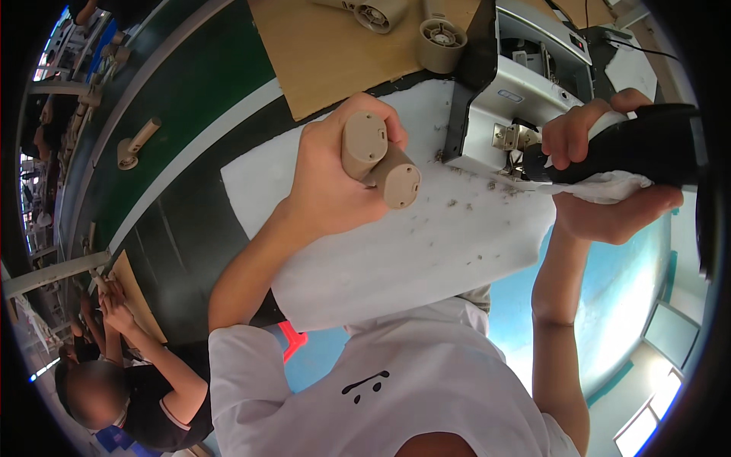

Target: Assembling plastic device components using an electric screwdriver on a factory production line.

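Observation:
My left hand [329,181] grips a beige plastic hair-dryer-shaped housing [378,158], its two rounded ends pointing toward me, above a white padded mat [426,251]. My right hand [609,175] holds a black handheld tool [647,145] together with a white cloth [609,186], its tip near a small metal bracket [509,137] on a grey machine [518,91]. Small dark scraps lie scattered on the mat below the machine.
Two more beige housings [411,23] lie on a brown cardboard sheet [327,53]. A green conveyor belt [183,99] carries another beige part [135,143]. A person in a black shirt [152,396] works at the lower left.

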Motion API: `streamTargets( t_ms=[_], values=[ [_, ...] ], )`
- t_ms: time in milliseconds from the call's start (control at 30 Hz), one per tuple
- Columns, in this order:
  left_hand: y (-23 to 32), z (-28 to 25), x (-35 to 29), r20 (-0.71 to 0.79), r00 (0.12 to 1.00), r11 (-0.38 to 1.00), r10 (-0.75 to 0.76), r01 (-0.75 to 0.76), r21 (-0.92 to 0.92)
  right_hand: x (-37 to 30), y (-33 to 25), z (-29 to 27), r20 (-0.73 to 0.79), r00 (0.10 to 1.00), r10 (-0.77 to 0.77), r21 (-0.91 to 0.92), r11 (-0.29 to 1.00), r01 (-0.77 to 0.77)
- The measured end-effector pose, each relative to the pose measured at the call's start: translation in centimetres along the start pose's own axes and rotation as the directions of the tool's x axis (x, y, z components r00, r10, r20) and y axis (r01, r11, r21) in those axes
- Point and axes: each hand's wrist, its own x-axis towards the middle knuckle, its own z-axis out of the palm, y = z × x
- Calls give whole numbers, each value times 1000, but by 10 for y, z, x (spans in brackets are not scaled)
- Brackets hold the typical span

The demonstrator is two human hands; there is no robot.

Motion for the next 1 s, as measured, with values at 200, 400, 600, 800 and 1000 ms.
streamTargets(
  t_ms=[200, 400, 600, 800, 1000],
  values=[
    [3, 2, -3, -65, 998, 998, -21, 25, 57, 7, 9, -2, -37, 995, 93, -38, 995, -94],
    [15, 5, -3, -13, 991, 991, -133, 134, 19, -4, -7, 10, -124, 977, 173, 177, 973, -149],
    [20, 8, -4, 6, 984, 983, -176, 176, 60, -10, -27, 51, -213, 973, -87, 246, 959, 140],
    [19, 17, 3, 0, 980, 979, -198, 197, 58, 5, -28, 41, 196, 980, -41, 329, 944, -27],
    [18, 18, 7, 18, 978, 974, -209, 207, 90, 16, -24, 51, 263, 964, 40, 109, 991, -71]
  ],
)
